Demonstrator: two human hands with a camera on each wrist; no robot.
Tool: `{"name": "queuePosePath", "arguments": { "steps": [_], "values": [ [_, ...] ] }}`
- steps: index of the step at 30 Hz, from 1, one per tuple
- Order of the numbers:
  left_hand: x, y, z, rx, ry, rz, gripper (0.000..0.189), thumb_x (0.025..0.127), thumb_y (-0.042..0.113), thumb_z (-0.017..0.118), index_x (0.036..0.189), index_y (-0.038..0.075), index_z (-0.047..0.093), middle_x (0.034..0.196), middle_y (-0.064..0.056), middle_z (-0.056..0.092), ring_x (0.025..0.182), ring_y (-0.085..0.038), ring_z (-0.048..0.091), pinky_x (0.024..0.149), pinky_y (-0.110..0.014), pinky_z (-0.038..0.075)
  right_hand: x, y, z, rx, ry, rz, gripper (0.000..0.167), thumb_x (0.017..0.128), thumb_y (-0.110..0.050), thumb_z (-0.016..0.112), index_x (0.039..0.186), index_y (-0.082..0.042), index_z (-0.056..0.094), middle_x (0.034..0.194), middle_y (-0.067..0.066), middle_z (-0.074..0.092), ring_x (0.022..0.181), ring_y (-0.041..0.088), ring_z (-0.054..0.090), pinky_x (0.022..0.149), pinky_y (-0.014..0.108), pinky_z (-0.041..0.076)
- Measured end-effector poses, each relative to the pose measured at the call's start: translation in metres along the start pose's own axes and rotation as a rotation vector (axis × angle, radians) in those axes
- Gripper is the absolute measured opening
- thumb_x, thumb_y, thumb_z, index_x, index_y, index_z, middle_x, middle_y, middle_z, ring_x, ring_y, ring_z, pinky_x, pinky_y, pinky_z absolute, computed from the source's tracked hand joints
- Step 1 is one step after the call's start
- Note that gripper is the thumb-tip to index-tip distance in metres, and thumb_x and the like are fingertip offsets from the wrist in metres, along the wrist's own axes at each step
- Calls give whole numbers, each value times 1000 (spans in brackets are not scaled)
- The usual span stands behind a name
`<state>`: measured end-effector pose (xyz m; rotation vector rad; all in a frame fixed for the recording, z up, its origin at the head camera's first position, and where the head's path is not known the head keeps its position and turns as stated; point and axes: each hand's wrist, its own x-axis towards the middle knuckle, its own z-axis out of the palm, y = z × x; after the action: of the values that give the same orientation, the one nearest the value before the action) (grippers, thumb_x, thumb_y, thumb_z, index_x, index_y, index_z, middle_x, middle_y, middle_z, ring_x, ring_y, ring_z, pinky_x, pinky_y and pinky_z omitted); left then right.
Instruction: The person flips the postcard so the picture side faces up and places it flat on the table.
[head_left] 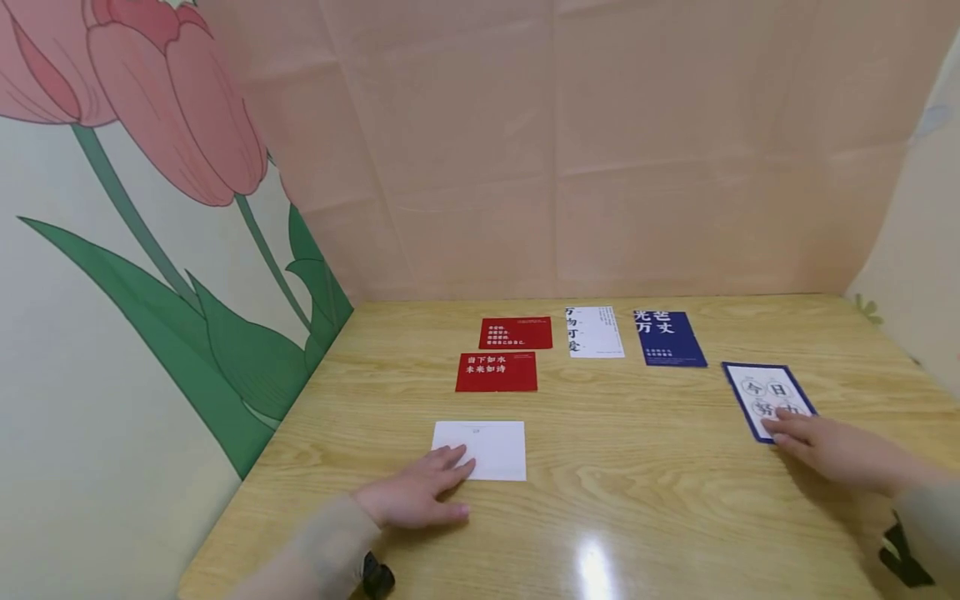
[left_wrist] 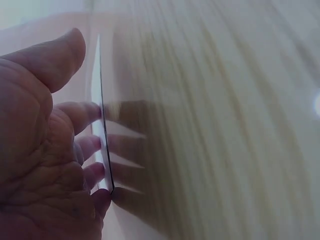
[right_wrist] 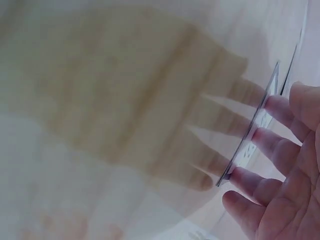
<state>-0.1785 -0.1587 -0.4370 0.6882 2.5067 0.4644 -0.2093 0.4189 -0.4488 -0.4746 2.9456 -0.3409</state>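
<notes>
On the near left of the table lies a blank-looking white card with a tiny mark near its top edge. My left hand rests its fingertips on the left part of that card, thumb held apart. The left wrist view shows the card edge-on, a thin white strip under the fingertips. At the right, a white card with a blue border and black characters lies slightly turned. My right hand touches its lower right with extended fingers, covering some of the print. In the right wrist view, fingertips meet this card's surface.
Farther back lie two red cards with white print, one behind the other. To their right are a white card with black characters and a dark blue card. A pink cloth hangs behind the wooden table.
</notes>
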Motion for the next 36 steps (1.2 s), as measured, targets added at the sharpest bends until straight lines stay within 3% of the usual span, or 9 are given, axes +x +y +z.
{"name": "queuePosePath", "arguments": {
  "steps": [8, 13, 19, 22, 25, 36],
  "values": [
    [27, 39, 8, 104, -24, 116, 75, 90, 63, 50, 153, 31, 25, 160, 7, 11, 147, -20, 7, 115, -46, 15, 5, 5, -11, -7, -41, -13, 37, 102, -20, 47, 124, 6, 60, 129, 40, 45, 114, 62, 41, 88, 70, 35],
    [43, 61, 14, 176, -34, 170, 77, 89, 68, 45, 153, 32, 21, 161, 7, 8, 147, -18, 5, 116, -42, 15, 12, 7, -16, 9, -61, -11, 39, 102, -24, 47, 118, 8, 63, 118, 38, 53, 109, 60, 46, 86, 67, 38],
    [53, 82, 19, 198, -47, 199, 78, 89, 69, 42, 154, 32, 18, 161, 6, 4, 147, -18, 3, 116, -40, 14, 25, -1, -31, 26, -69, -20, 40, 101, -30, 49, 109, 4, 68, 103, 24, 63, 97, 46, 58, 82, 59, 44],
    [56, 89, 21, 214, -46, 206, 79, 89, 70, 42, 154, 32, 17, 161, 6, 3, 147, -18, 3, 116, -39, 14, 33, -17, -37, 16, -41, -55, 34, 100, -25, 50, 107, 3, 69, 103, 21, 64, 98, 44, 59, 83, 58, 45],
    [57, 96, 22, 219, -45, 197, 79, 89, 69, 43, 154, 33, 17, 161, 6, 3, 147, -17, 3, 116, -38, 14, 40, -43, -39, 32, -44, -48, 36, 99, -26, 53, 114, 4, 66, 111, 27, 61, 107, 51, 53, 87, 62, 42],
    [63, 106, 33, 253, 17, 156, 81, 88, 72, 42, 154, 31, 19, 161, 5, 7, 146, -20, 8, 116, -38, 15, 58, -149, -9, 137, -103, -92, 57, 85, -37, 72, 130, -4, 58, 130, 24, 55, 120, 49, 47, 97, 65, 35]
  ]
}}
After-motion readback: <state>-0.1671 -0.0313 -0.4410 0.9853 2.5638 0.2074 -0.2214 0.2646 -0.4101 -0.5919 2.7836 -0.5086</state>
